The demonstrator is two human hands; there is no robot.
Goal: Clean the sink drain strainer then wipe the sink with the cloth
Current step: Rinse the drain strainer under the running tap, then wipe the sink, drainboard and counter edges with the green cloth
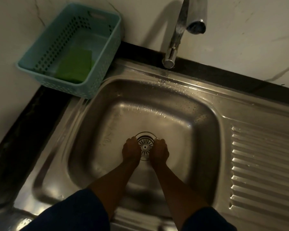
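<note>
Strainer [144, 147] between left hand [131, 150], right hand [159, 151]

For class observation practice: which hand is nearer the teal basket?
Left. The left hand holds the strainer on the basket side; the right hand, the far side.

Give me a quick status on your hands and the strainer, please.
Hands: left hand and right hand grip drain strainer rim, seated in sink. Nearby, green cloth in basket. Nothing blocking.
</note>
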